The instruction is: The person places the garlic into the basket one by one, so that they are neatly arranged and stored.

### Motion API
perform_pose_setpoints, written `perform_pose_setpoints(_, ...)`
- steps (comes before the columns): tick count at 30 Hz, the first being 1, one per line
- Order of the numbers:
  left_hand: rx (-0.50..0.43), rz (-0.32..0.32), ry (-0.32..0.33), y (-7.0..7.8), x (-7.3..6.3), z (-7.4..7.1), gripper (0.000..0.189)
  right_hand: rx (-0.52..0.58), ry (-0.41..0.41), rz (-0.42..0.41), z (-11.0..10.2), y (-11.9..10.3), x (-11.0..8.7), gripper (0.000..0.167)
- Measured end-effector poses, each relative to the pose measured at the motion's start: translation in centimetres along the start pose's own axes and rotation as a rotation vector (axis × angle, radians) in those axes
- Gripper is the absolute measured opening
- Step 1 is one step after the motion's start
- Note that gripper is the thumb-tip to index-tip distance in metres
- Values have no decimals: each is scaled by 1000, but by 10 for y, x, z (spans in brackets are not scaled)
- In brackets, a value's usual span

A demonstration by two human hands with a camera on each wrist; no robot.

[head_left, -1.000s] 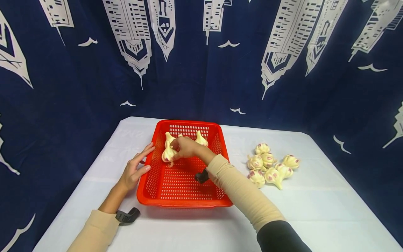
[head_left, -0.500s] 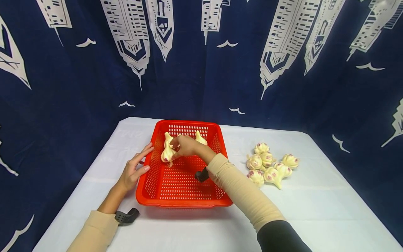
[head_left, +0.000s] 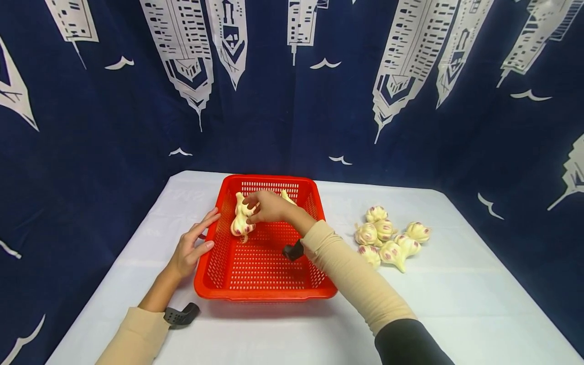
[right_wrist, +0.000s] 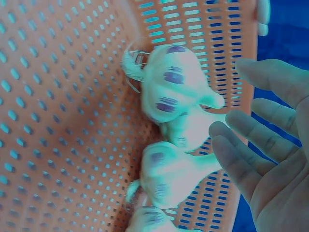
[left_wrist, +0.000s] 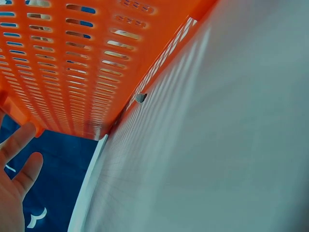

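Observation:
A red perforated plastic basket [head_left: 264,295] stands on the table with several garlic bulbs at its far end. My left hand [head_left: 186,251] rests on its left rim, fingers extended; the left wrist view shows part of that hand [left_wrist: 12,186] beside the basket wall. Over the far half of the basket hovers my right hand [head_left: 270,207], holding nothing. The nearest garlic bulb [head_left: 241,226] lies just left of its fingertips. In the right wrist view, that hand [right_wrist: 275,150] has its fingers spread, apart from the purple-marked bulb [right_wrist: 171,84] and another bulb [right_wrist: 166,174] beside it.
More garlic bulbs [head_left: 384,230] lie in a loose cluster on the white-covered table [head_left: 474,294], right of the basket. A dark blue printed curtain [head_left: 274,126] hangs behind the table. Each wrist carries a black device [head_left: 182,315].
The right hand has let go of the garlic bulb, its fingers loosening and lifting slightly away. That bulb stays in the basket's left part. The left hand keeps its place on the rim.

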State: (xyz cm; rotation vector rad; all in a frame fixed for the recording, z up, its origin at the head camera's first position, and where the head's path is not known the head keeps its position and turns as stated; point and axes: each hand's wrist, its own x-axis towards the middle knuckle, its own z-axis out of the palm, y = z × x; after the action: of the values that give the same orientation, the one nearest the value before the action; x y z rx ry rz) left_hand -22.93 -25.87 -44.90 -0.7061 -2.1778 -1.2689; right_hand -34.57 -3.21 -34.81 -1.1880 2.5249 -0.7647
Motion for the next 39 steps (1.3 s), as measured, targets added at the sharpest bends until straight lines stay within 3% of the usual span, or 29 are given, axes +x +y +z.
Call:
perform_pose_setpoints(11, 7, -7, -11, -3, -1, 0, 59, 123, 8, -12, -21, -4, -13, 55)
perform_pose_setpoints(18, 4, -16, 7, -2, -1, 1, 60, 52, 16, -35, -28, -3, -26, 50)
perform_pose_setpoints(27, -4, -9, -2, 0, 0, 3, 60, 61, 22, -49, -32, 0, -46, 52)
perform_pose_setpoints(39, -1, -2, 12, 1, -1, 3, 59, -8, 26, -47, -42, 2, -73, 51)
